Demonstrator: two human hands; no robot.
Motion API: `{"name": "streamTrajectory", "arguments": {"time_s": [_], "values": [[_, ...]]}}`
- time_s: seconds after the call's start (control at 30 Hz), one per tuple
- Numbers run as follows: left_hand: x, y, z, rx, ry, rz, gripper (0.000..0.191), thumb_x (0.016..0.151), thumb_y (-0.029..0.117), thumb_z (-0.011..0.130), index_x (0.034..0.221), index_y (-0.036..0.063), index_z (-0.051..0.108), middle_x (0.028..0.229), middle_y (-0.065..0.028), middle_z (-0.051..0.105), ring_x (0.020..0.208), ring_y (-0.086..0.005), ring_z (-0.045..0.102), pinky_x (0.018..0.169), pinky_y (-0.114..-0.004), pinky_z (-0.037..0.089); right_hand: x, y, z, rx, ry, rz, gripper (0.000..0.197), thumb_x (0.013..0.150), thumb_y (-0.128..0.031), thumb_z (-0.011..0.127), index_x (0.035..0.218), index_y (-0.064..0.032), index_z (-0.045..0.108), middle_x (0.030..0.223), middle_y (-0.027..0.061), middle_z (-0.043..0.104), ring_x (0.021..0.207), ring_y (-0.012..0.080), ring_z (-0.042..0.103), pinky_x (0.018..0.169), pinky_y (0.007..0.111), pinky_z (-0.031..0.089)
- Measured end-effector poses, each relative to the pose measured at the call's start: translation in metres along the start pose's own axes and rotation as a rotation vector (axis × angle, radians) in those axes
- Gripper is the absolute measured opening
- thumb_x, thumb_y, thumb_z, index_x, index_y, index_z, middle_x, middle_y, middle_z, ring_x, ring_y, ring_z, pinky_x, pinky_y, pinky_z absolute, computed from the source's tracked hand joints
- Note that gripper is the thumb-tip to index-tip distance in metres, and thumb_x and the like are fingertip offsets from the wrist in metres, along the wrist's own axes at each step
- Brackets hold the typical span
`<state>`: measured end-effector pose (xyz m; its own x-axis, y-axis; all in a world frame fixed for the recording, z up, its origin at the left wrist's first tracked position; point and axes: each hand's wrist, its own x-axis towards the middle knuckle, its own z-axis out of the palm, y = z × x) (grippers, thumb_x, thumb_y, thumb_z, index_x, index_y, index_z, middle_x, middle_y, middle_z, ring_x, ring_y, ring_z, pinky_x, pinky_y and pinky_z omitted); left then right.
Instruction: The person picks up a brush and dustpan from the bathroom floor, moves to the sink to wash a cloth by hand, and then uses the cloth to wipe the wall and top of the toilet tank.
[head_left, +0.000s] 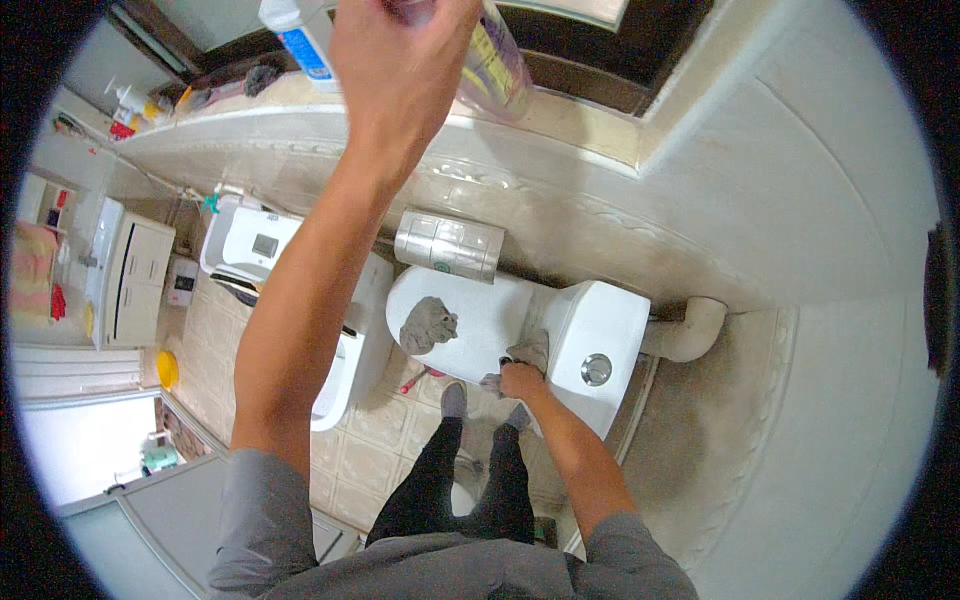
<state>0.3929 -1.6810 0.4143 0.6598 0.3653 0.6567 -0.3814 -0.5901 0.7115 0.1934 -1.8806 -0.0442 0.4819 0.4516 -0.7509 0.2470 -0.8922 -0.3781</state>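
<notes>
My left hand (405, 60) is raised to the windowsill at the top edge of the view, where its fingers are partly cut off. A white bottle with a blue label (304, 52) stands close on one side of it. On the other side is a clear plastic bottle with a purple and yellow label (495, 71); whether my fingers grip it is hidden. Lower down, my right hand (523, 380) clutches a grey cloth (531, 351) at the hinge end of the white toilet lid (487, 315). A second grey cloth (427, 325) lies crumpled on the closed lid.
A metallic box (450, 244) sits between toilet and wall. Beside the toilet is a white washbasin or tub (337, 375), with a red-handled tool (412, 381) on the tiled floor. The cistern (600, 330) has a round flush button. Several bottles line the sill (585, 131).
</notes>
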Motion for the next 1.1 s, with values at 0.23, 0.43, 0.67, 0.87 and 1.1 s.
{"name": "streamTrajectory", "arguments": {"time_s": [0.23,0.43,0.67,0.87,1.1], "values": [[0.025,-0.012,0.079,-0.188,0.016,-0.077,0.027,0.084,0.019,0.07,0.096,0.0016,0.054,0.079,-0.005,0.056,0.073,-0.016,0.052,0.07,-0.033,0.046,0.044,0.033,0.062,-0.062,0.104,-0.142,0.026,0.079,-0.021,0.06,0.087,0.0005,0.073,0.092,0.0241,0.071,0.087,0.0392,0.069,0.077,0.05,0.055],[0.059,-0.016,0.058,-0.377,-0.485,-0.43,0.038,0.09,0.029,0.066,0.117,0.006,0.054,0.104,-0.0058,0.058,0.093,-0.0173,0.053,0.085,-0.034,0.042,0.015,0.015,0.033,0.074,0.105,-0.01,0.029,0.08,-0.019,0.061,0.095,0.0035,0.071,0.098,0.0223,0.07,0.088,0.0379,0.069,0.078,0.05,0.055],[0.063,-0.015,0.056,-0.15,-0.543,-0.142,0.047,0.084,0.04,0.074,0.105,-0.0009,0.063,0.091,-0.0069,0.065,0.084,-0.0145,0.059,0.073,-0.032,0.048,0.025,0.026,0.049,0.083,0.097,0.019,0.029,0.079,-0.02,0.064,0.097,0.0006,0.071,0.1,0.0235,0.069,0.092,0.0379,0.068,0.082,0.05,0.054],[0.073,-0.022,0.04,-0.072,-0.419,-0.042,0.049,0.081,0.044,0.077,0.09,-0.0011,0.059,0.077,-0.0069,0.062,0.071,-0.0142,0.058,0.064,-0.034,0.049,0.042,0.024,0.06,0.006,0.043,-0.093,0.032,0.079,-0.022,0.057,0.1,-0.0011,0.069,0.099,0.0232,0.069,0.092,0.0405,0.067,0.083,0.05,0.053],[0.072,-0.021,0.045,-0.037,-0.305,-0.032,0.047,0.08,0.042,0.078,0.086,0.001,0.055,0.078,-0.0085,0.06,0.073,-0.0157,0.058,0.066,-0.034,0.05,0.044,0.043,0.069,0.104,0.013,-0.08,0.03,0.08,-0.019,0.055,0.102,-0.0042,0.068,0.106,0.0235,0.067,0.099,0.0409,0.065,0.088,0.049,0.052]]}}
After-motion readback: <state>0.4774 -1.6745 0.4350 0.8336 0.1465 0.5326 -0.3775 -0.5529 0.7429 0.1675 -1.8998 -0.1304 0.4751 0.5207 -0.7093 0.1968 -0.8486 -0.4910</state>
